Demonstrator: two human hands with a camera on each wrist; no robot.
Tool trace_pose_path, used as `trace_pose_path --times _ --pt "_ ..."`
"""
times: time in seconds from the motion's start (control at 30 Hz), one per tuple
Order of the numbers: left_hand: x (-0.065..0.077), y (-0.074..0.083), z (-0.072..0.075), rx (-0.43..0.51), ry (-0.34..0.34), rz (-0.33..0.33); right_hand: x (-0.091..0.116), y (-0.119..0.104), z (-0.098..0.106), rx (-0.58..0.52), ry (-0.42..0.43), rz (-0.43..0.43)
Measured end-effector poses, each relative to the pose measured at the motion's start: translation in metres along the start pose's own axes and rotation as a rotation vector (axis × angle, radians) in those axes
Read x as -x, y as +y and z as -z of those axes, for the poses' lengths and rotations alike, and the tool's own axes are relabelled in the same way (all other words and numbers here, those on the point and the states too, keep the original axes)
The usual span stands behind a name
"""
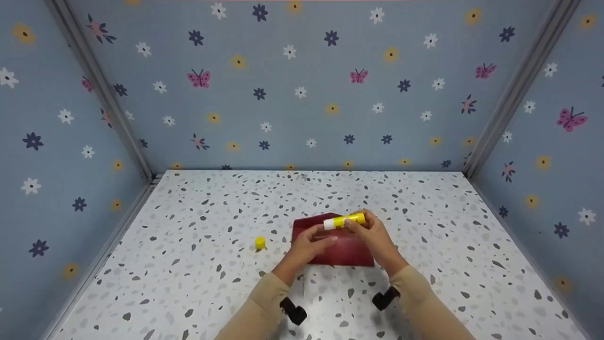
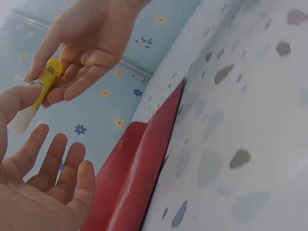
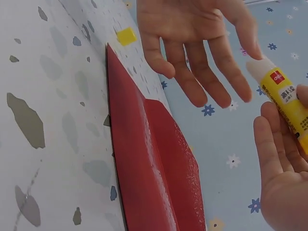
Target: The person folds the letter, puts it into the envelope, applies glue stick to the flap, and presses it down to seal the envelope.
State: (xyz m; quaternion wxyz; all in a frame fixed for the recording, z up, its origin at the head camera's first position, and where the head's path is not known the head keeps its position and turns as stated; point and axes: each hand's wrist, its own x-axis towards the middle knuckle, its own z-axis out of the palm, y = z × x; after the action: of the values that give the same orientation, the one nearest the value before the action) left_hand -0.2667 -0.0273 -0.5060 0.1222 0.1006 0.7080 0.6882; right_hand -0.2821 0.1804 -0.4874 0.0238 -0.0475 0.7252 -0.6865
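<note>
Between thumb and fingers, my right hand (image 1: 377, 236) holds a yellow glue stick (image 1: 349, 220) with its white end bare and pointing left. The label shows in the right wrist view, where the glue stick (image 3: 284, 96) is tilted. My left hand (image 1: 304, 248) has its fingers spread and loosely bent, the thumb (image 3: 245, 33) right at the white tip. Below both hands lies a red paper envelope (image 1: 347, 255) on the table, its flap (image 2: 118, 159) raised at a crease. A small yellow cap (image 1: 260, 243) stands left of the envelope.
The white speckled table (image 1: 203, 283) reaches back to a blue flowered wall (image 1: 292, 108). Similar panels rise on the left and right, with grey metal posts (image 1: 104, 89) in the corners. A black wrist strap piece (image 1: 293, 311) sits on each sleeve.
</note>
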Motion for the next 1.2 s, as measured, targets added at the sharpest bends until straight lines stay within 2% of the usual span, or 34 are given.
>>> trace_pose_path --times 0.07,0.17,0.3,0.4,0.6,0.7,0.83,0.97,1.2 --pt "-0.001 0.0 -0.003 0.107 0.008 0.048 0.0 0.001 -0.001 -0.006 -0.011 0.006" --pt "-0.004 -0.001 -0.006 0.237 0.005 0.076 0.001 0.002 -0.004 -0.036 -0.04 0.025" --pt "-0.007 -0.001 -0.01 0.362 0.0 0.056 0.001 0.003 -0.007 -0.08 -0.06 0.04" --pt "-0.007 -0.001 -0.011 0.413 0.015 0.043 0.001 0.003 -0.009 -0.089 -0.055 0.036" --pt "-0.007 -0.002 -0.009 0.408 0.014 0.02 0.001 0.004 -0.01 -0.064 -0.063 0.022" --pt "-0.006 -0.002 -0.006 0.41 0.016 -0.009 0.003 0.004 -0.008 -0.04 -0.141 0.012" --pt "-0.006 0.001 -0.003 0.396 0.035 -0.042 0.006 0.007 -0.005 -0.012 -0.288 -0.011" --pt "-0.006 0.005 0.0 0.361 0.047 -0.071 0.008 0.011 -0.004 -0.043 -0.391 -0.058" --pt "-0.006 0.009 0.005 0.34 0.054 -0.106 0.011 0.014 -0.007 -0.097 -0.408 -0.12"
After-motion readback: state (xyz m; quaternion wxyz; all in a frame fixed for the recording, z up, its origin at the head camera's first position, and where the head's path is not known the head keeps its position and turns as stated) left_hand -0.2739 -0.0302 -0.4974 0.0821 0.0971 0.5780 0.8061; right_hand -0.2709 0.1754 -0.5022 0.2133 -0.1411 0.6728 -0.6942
